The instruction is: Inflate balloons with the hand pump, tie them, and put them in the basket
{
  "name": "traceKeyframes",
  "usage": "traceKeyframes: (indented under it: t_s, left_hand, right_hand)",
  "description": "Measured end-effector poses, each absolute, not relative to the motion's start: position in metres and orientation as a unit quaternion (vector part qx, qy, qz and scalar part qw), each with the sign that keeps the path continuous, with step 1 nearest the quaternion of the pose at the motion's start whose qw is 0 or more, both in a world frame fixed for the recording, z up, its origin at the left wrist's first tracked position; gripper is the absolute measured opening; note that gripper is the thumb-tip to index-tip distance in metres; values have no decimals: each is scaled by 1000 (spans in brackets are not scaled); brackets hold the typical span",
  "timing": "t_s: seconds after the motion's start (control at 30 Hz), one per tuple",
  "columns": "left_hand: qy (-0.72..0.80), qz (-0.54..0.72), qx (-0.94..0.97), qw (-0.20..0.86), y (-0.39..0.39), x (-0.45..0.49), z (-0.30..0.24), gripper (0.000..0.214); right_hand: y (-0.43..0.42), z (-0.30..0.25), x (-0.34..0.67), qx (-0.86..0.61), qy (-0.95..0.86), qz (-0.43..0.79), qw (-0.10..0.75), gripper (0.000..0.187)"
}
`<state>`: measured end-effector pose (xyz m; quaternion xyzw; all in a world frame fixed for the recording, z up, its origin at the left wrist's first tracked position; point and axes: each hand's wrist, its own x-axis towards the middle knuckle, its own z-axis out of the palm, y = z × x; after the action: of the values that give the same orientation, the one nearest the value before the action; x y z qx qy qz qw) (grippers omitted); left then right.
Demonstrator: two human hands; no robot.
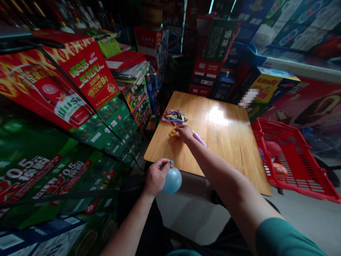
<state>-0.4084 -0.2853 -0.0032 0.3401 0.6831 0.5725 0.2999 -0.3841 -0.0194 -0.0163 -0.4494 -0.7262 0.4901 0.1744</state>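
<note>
The left hand (156, 176) pinches the neck of a taut, glossy blue balloon (172, 180), while the right hand (185, 132) curls closed against limp orange balloon rubber (173, 133) on a varnished wooden table (226, 149).

Wooden tabletop (226, 153), varnished, 1 patch of bright glare. Left side: stacked green cartons (39, 177), red display box (77, 74), paper pile (130, 67), bottles (80, 14) above. Right side: red plastic basket (301, 156) on grey floor (186, 213); printed posters (306, 103) covering wall.
</note>
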Motion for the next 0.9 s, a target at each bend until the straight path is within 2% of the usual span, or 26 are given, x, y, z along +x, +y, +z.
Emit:
traceKeyframes:
  t_s: [0.17,0.5,0.9]
  left_hand:
    - [663,601,322,309,-274,-398,-2,24]
    - [546,694,274,381,-247,-367,35,35]
    - [543,667,287,422,-259,-318,55,37]
  right_hand:
    - [-26,0,-347,-445,-639,587,223,24]
    - [-107,48,-254,-350,-526,735,246,31]
    - [-151,70,-192,-345,-519,746,235,24]
